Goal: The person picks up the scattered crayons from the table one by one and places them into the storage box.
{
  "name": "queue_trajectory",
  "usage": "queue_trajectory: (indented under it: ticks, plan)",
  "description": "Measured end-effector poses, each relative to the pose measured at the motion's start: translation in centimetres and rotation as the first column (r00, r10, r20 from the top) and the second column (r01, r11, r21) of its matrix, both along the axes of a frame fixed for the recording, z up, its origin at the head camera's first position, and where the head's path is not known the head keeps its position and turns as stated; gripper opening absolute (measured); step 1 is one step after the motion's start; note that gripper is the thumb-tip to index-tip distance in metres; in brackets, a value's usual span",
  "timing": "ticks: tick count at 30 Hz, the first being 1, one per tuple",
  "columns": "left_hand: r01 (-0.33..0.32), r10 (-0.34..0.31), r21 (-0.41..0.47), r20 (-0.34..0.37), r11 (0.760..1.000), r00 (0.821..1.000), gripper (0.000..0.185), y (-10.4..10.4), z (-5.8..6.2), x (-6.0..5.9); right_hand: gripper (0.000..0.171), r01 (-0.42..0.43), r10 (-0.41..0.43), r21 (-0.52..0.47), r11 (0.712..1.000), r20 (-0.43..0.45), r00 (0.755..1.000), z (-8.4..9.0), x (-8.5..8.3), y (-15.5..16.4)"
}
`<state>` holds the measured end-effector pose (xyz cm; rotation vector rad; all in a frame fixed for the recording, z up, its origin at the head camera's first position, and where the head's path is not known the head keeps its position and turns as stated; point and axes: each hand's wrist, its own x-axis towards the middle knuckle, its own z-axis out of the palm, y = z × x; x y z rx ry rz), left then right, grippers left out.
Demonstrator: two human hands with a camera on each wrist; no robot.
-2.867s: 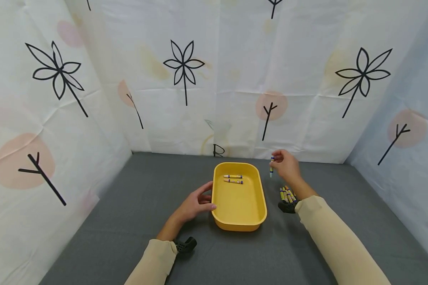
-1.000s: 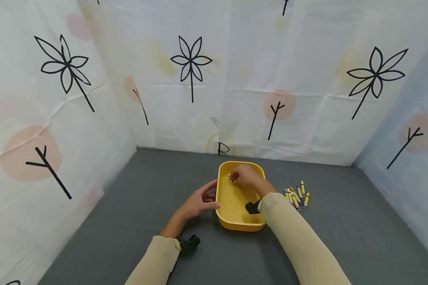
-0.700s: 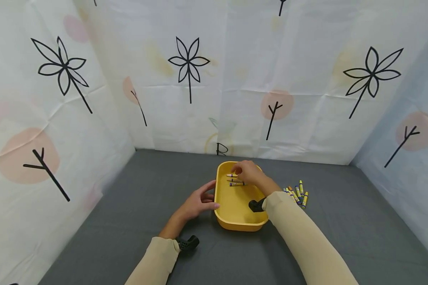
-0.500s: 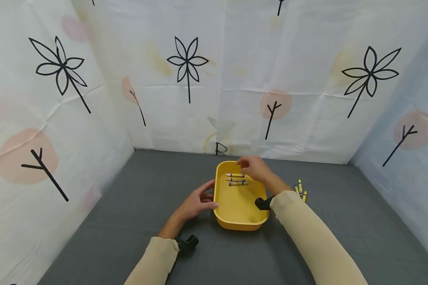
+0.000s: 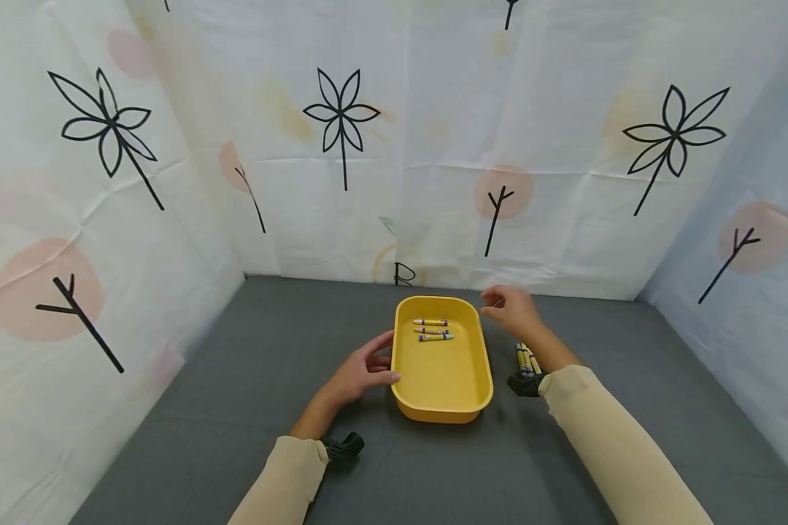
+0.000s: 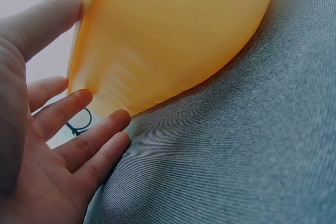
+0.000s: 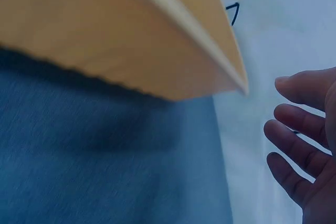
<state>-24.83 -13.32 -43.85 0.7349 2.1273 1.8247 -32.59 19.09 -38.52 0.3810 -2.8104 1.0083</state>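
My left hand (image 5: 361,372) rests open against the left wall of a yellow tray (image 5: 441,408), thumb on the rim, fingers straight along the outside where the wall meets the surface; it grips nothing. My right hand (image 5: 514,310) hovers empty just past the tray's far right corner, fingers loosely spread, touching nothing.

The tray is a shallow oblong plastic dish with rounded corners and a smooth, plain yellow inside. It sits near the middle of the surface, its long side running away from me. Three crayons (image 5: 433,330) lie side by side in its far end, each crosswise, with yellow wrappers and dark bands. A loose bunch of more crayons (image 5: 524,357) lies on the surface just right of the tray, partly hidden behind my right wrist, so I cannot count them.

Both arms wear cream sleeves (image 5: 620,452), each with a small black device at the wrist.

The surface is a grey woven cloth (image 5: 236,379). White paper walls (image 5: 433,109) enclose it on three sides, printed with black line flowers, bare twigs and pale pink circles.
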Motion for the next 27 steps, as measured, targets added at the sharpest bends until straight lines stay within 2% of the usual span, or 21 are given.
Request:
queue_trajectory:
  ticks: [8,14,18,27]
  plan:
    - [0.005,-0.005,-0.005,-0.003,1.000,1.000,0.078,-0.1,0.0,-0.1,0.028,0.001,-0.002,0.051,0.999,0.013,1.000,-2.1,1.3,2.4]
    - [0.005,-0.005,0.002,-0.001,1.000,1.000,0.079,-0.1,0.0,0.0,0.028,-0.013,0.004,0.118,0.993,0.077,0.997,-3.2,2.1,3.7]
    - [0.002,-0.002,-0.012,-0.004,1.000,1.000,0.078,-0.2,-0.1,-0.1,0.028,-0.025,0.009,0.173,0.985,0.090,0.996,-4.1,2.6,4.3]
    - [-0.023,0.023,-0.022,-0.027,0.999,0.999,0.080,-0.2,-2.8,-1.6,0.031,-0.020,0.008,0.244,0.970,0.053,0.999,-5.0,3.0,4.7]
